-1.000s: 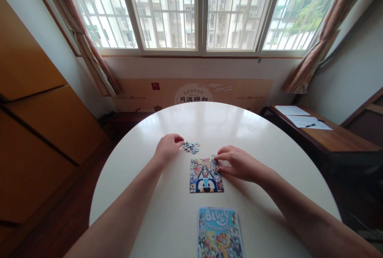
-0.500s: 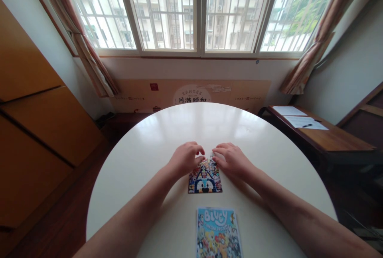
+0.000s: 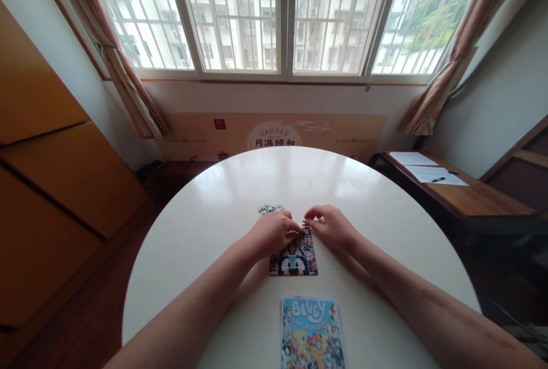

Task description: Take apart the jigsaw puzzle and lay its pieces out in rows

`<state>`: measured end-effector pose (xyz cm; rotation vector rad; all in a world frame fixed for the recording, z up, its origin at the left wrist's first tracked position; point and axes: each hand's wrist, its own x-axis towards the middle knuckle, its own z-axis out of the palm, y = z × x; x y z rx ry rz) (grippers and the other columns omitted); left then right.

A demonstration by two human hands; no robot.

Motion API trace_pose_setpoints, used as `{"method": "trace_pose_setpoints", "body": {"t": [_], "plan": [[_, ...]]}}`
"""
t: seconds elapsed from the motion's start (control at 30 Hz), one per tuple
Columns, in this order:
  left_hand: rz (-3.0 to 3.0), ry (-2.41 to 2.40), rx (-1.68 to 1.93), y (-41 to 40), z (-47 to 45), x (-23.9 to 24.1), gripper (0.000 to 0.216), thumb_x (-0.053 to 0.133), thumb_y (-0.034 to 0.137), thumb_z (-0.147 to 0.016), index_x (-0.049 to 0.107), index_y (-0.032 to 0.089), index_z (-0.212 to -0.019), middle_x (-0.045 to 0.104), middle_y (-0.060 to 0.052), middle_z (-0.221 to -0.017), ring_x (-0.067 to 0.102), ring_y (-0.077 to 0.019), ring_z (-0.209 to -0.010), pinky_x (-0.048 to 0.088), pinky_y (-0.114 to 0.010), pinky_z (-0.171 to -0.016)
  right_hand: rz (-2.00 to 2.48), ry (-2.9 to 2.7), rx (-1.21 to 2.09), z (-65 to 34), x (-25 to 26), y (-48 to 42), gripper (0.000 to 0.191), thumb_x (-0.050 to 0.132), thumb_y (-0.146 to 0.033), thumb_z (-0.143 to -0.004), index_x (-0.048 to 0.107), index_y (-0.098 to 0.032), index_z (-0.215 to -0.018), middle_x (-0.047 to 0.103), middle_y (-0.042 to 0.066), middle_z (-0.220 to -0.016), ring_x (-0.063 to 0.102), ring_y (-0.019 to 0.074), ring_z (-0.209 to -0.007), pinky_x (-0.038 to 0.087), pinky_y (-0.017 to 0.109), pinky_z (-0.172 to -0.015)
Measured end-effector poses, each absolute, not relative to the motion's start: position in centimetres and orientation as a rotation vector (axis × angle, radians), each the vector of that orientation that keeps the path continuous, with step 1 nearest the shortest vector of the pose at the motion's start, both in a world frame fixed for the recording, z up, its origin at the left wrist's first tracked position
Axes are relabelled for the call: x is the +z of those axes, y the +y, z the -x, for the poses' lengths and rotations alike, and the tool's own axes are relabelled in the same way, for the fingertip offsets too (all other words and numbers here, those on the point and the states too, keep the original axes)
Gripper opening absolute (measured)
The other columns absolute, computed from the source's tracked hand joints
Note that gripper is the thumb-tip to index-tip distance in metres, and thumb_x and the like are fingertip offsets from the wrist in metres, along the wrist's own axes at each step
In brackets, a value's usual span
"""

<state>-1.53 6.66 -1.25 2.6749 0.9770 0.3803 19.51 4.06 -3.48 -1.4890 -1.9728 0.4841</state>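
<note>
A partly covered jigsaw puzzle [image 3: 294, 265] lies flat on the white table, showing a blue dog face at its near edge. My left hand [image 3: 276, 235] reaches over its upper left part, fingers drawn together and pointing right; whatever is between them is hidden. At the upper right corner of the puzzle, my right hand [image 3: 331, 226] has its thumb and curled fingers closed around a small jigsaw piece [image 3: 305, 223], which touches or nearly touches the puzzle's edge. Behind my left hand is a pile of loose jigsaw pieces [image 3: 269, 208].
Nearer to me lies a card [image 3: 313, 329] with "Bluey" lettering and cartoon dogs. The round white table [image 3: 192, 243] stands before a barred window. On the right, a wooden bench [image 3: 483, 195] carries papers [image 3: 434, 175]; an orange-brown cabinet [image 3: 47, 215] is on the left.
My left hand has moved right and slightly toward me, covering more of the puzzle and uncovering the loose pieces behind it. My right hand's fingers have curled in more.
</note>
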Motion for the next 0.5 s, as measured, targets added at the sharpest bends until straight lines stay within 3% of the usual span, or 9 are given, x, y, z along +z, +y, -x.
{"method": "trace_pose_setpoints", "body": {"t": [0.13,0.5], "plan": [[-2.685,0.970,0.382,6.5,1.5,-1.2,0.020,0.066,0.027,-0.087,0.080,0.035,-0.098,0.067,-0.002,-0.087,0.063,-0.0181,-0.078,0.048,-0.028,-0.070,1.431,-1.807,0.681,-20.0,-3.6,4.5,0.017,0.064,-0.031,-0.084,0.075,-0.019,-0.090,0.075,0.004,-0.089,0.069,0.0182,-0.083,0.053,0.031,-0.080],[-2.600,1.009,0.756,6.6,1.9,-0.1,0.022,0.072,0.024,-0.085,0.075,0.026,-0.107,0.069,-0.004,-0.101,0.067,-0.0178,-0.084,0.053,-0.031,-0.076,1.161,-1.555,1.092,-19.5,-3.2,3.9,0.039,0.072,-0.043,-0.081,0.070,-0.015,-0.107,0.075,0.010,-0.098,0.072,0.0216,-0.093,0.056,0.038,-0.089]]}}
